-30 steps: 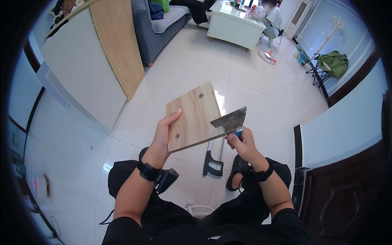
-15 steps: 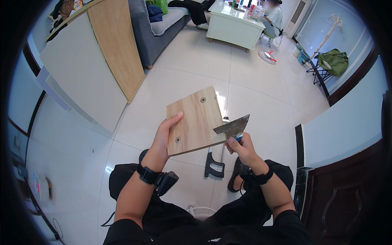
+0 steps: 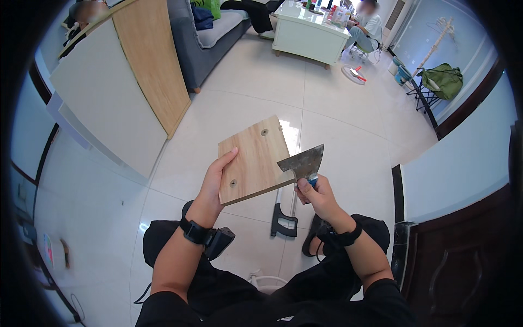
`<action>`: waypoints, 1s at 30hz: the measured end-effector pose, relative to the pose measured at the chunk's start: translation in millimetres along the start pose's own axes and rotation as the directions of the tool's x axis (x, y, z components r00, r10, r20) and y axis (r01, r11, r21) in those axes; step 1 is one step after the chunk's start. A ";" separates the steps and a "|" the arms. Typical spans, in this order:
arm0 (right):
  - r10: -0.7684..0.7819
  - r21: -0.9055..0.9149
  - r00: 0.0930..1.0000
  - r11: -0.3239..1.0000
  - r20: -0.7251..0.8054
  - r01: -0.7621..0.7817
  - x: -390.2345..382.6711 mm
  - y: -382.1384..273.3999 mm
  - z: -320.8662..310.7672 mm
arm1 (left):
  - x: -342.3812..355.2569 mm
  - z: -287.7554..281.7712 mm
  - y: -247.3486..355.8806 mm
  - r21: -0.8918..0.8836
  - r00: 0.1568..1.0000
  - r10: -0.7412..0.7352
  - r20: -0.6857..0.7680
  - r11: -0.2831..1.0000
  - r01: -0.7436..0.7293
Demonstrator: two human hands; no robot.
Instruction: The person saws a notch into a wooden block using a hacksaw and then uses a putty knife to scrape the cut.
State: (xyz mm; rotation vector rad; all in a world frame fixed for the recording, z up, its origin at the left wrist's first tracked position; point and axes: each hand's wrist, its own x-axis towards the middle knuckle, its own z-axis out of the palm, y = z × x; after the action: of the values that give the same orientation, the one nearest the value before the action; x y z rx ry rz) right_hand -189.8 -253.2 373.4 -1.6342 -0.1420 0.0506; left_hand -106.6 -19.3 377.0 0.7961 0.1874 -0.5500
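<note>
A square wooden board [image 3: 255, 161] with two cross-head screws in its face is tilted up in front of me. My left hand [image 3: 215, 177] grips its left edge, thumb on the face and the other fingers hidden behind. In my right hand [image 3: 317, 195] is a putty knife [image 3: 303, 163] with a wide, stained metal blade and a blue handle, mostly covered by my fingers. The blade's left corner lies over the board's right edge; whether it touches I cannot tell. On the floor below, a hacksaw [image 3: 284, 220] with a black handle is partly hidden by the board.
A wood-sided cabinet [image 3: 147, 60] and a grey sofa [image 3: 190, 54] stand at the left. At the back are a white desk [image 3: 308, 41] and a seated person [image 3: 368, 27]. A green folding chair [image 3: 444, 82] is far right; a dark door [image 3: 457, 250] is near right.
The putty knife has turned slightly, its blade rising a little beside the board's edge. Board and hands appear shifted slightly left, along with the whole view.
</note>
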 end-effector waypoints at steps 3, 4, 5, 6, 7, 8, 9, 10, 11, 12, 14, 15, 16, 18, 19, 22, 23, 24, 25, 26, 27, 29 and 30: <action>-0.084 -0.171 0.992 0.983 -0.099 0.066 4.9 -9.5 -4.8 | -0.6 0.6 4.4 0.023 0.999 0.050 0.017 0.998 -0.050; -0.176 -0.309 0.979 0.941 -0.107 0.135 5.0 -17.3 -7.8 | -2.1 0.2 9.0 0.027 0.997 0.071 0.040 0.997 -0.072; -0.267 -0.441 0.958 0.876 -0.102 0.197 3.7 -28.7 -11.0 | -3.7 0.9 13.2 0.030 0.994 0.093 0.063 0.995 -0.095; -0.349 -0.562 0.933 0.790 -0.085 0.244 3.0 -34.6 -12.3 | -6.2 2.2 15.1 0.055 0.991 0.108 0.079 0.992 -0.112; -0.432 -0.546 0.898 0.773 -0.078 0.325 5.0 -35.4 -11.8 | -9.1 3.9 17.5 0.079 0.988 0.124 0.095 0.988 -0.131; -0.399 -0.559 0.916 0.770 -0.048 0.307 1.8 -34.5 -13.9 | -10.8 4.4 18.9 0.103 0.984 0.140 0.110 0.983 -0.151; -0.378 -0.574 0.926 0.761 -0.012 0.303 -1.8 -35.8 -19.7 | -12.3 6.4 20.9 0.124 0.984 0.148 0.099 0.979 -0.160; -0.355 -0.587 0.935 0.752 0.023 0.300 -4.3 -34.5 -24.0 | -14.7 7.7 18.8 0.146 0.984 0.157 0.085 0.975 -0.168; -0.355 -0.568 0.934 0.762 0.036 0.311 -3.4 -32.5 -24.7 | -15.6 8.7 19.3 0.168 0.984 0.166 0.071 0.970 -0.176; -0.353 -0.557 0.935 0.770 0.035 0.311 -4.1 -30.2 -24.3 | -16.8 8.9 18.8 0.168 0.987 0.150 0.061 0.973 -0.158; -0.349 -0.535 0.937 0.786 0.030 0.310 -5.1 -26.4 -23.8 | -19.2 9.6 18.5 0.166 0.992 0.116 0.041 0.979 -0.121; -0.328 -0.488 0.945 0.826 -0.008 0.282 -4.7 -27.6 -21.3 | -18.6 5.7 17.7 0.143 0.993 0.106 0.050 0.983 -0.112; -0.303 -0.437 0.952 0.863 -0.047 0.254 -2.7 -30.4 -17.2 | -16.8 -0.7 17.2 0.120 0.994 0.096 0.059 0.987 -0.103; -0.258 -0.366 0.960 0.908 -0.105 0.204 -2.4 -27.8 -18.6 | -17.4 -1.6 14.5 0.064 0.994 0.074 0.076 0.995 -0.079; -0.240 -0.348 0.963 0.919 -0.126 0.183 -2.2 -20.0 -23.1 | -20.6 2.8 14.2 0.030 0.994 0.061 0.086 0.998 -0.063; -0.281 -0.374 0.949 0.903 -0.142 0.211 -2.0 -18.0 -17.5 | -23.4 2.2 9.9 -0.096 0.990 0.010 0.141 0.995 0.004; -0.310 -0.416 0.941 0.880 -0.136 0.230 -2.1 -23.1 -11.6 | -23.2 0.1 8.6 -0.142 0.986 -0.008 0.166 0.989 0.032; -0.336 -0.459 0.933 0.854 -0.129 0.245 -2.4 -26.0 -8.6 | -21.8 -2.0 8.4 -0.132 0.984 -0.024 0.178 0.990 0.048; -0.311 -0.452 0.942 0.863 -0.123 0.226 -2.0 -26.0 -9.4 | -20.2 -4.4 8.8 -0.122 0.981 -0.039 0.189 0.991 0.063; -0.286 -0.444 0.951 0.872 -0.116 0.208 -1.2 -25.8 -11.3 | -19.8 -5.8 9.3 -0.112 0.978 -0.055 0.200 0.991 0.079; -0.260 -0.440 0.959 0.878 -0.112 0.187 -2.3 -24.8 -13.8 | -19.7 -4.9 7.9 -0.084 0.981 -0.060 0.185 0.994 0.077; -0.246 -0.343 0.962 0.919 -0.120 0.192 -2.4 -10.2 -19.1 | -19.9 -1.4 4.3 -0.027 0.986 -0.069 0.154 0.997 0.074; -0.238 -0.288 0.963 0.938 -0.123 0.195 -0.6 -9.6 -16.5 | -19.2 -1.8 3.7 -0.025 0.987 -0.073 0.140 0.997 0.078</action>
State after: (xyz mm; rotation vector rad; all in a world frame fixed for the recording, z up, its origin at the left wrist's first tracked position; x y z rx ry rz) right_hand -189.0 -269.0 384.1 -1.8814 -0.2165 -0.2782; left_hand -120.7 -8.3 385.0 0.7198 0.0972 -0.6707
